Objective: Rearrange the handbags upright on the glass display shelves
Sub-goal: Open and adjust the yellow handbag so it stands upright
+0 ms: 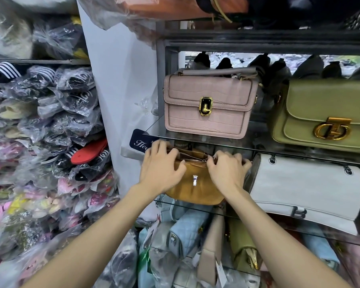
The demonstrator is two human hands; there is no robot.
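Both hands, left hand (pixel 161 163) and right hand (pixel 227 167), grasp the tan suede handbag (pixel 195 183) on the middle glass shelf (pixel 195 206), at nine o'clock from the white handbag (pixel 306 188); seating it upright likely needs even pressure, though its back and base stay hidden.

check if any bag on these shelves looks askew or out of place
The white curved-bottom handbag on the middle glass shelf sits tilted, its right end dipping below the shelf line. The tan suede handbag, held by both hands, has its zip partly open.
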